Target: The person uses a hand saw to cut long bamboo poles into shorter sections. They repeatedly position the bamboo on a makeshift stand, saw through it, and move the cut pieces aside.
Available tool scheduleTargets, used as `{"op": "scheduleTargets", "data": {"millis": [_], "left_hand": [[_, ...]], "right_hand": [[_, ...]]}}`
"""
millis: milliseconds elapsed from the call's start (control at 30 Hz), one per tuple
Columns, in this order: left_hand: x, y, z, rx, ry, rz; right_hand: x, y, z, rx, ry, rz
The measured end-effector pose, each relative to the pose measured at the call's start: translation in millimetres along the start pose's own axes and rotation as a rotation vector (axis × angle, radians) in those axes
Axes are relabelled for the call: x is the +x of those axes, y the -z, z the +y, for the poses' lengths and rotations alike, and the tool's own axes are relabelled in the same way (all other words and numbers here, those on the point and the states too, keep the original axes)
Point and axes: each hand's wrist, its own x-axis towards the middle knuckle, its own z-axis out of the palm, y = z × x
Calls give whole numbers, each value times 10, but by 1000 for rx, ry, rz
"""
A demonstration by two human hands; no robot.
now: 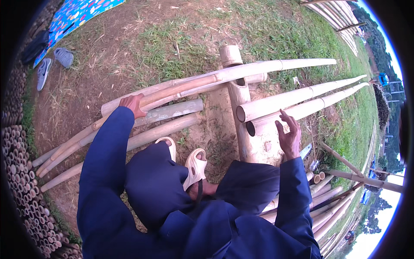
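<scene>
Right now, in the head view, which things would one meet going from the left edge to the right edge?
Grey shoes → left hand on a bamboo pole → white sandal → upright bamboo post → right hand, open beside the cut pole ends.

Left arm: being extended forward from the lower edge, blue-sleeved, elbow nearly straight. Left hand: being held palm down, fingers curled closed in a grip, knuckles uppermost. Right arm: being raised upright, blue-sleeved, bent at the elbow. Right hand: being held open, fingers spread and slightly bent, thumb apart, nothing being gripped.
</scene>
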Motion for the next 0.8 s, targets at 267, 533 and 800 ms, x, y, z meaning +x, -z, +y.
{"op": "scheduleTargets", "data": {"millis": [267,533,800], "left_hand": [[-157,-100,10,48,-85,208],[-11,52,101,153,-33,252],[154,324,-251,192,-44,229]], "right_hand": [[1062,-718,-418,-7,289,-53],[1576,-1442,-718,-285,393,-358],[1881,-1971,-950,-369,458,-386]]}}
